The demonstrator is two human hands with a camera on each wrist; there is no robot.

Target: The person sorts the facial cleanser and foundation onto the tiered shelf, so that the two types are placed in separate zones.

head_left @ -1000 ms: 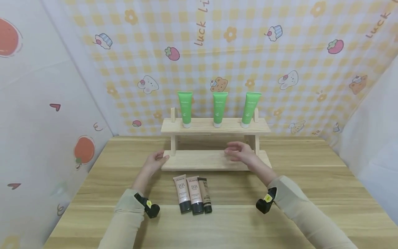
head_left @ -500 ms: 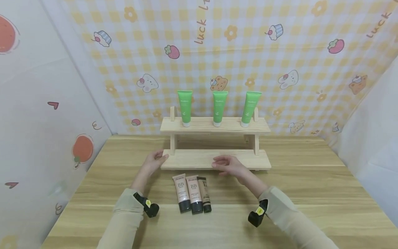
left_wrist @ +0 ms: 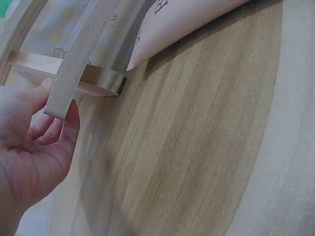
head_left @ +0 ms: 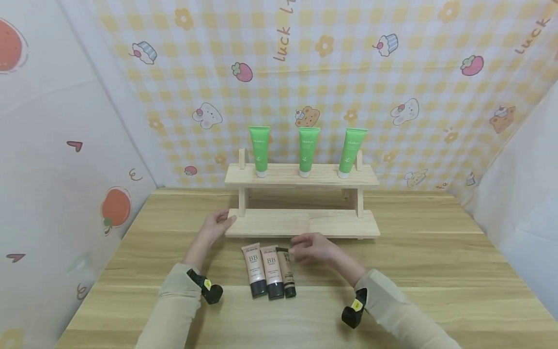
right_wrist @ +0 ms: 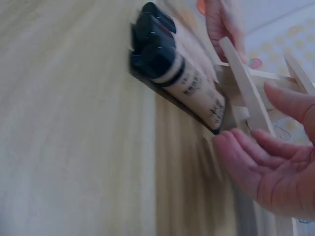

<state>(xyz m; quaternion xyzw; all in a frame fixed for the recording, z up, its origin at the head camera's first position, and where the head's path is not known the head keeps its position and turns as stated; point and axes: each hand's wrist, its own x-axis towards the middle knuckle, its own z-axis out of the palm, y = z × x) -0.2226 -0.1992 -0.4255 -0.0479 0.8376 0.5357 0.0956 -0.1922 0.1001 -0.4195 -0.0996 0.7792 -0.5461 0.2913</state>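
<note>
My left hand (head_left: pixel 214 228) holds the left end of the lower shelf of a two-tier wooden stand (head_left: pixel 279 224), thumb above and fingers beneath, as the left wrist view shows. In front of the stand lie two pink BB cream tubes (head_left: pixel 254 261) with black caps, side by side. A slimmer beige tube (head_left: pixel 285 271) lies against their right side, its crimped end toward the stand. My right hand (head_left: pixel 315 248) is at that end, fingers parted and holding nothing; in the right wrist view the fingertips (right_wrist: pixel 224 140) are right by the tube's corner.
Three green tubes (head_left: pixel 308 151) stand on white caps along the upper shelf (head_left: pixel 283 175). A yellow checked cloth (head_left: pixel 279 72) hangs behind the wooden table (head_left: pixel 418 271), with a white cloth (head_left: pixel 52 160) at the left.
My right hand has moved from over the right part of the lower shelf, forward off its edge and leftward, down to the beige tube. My left hand keeps its place on the shelf.
</note>
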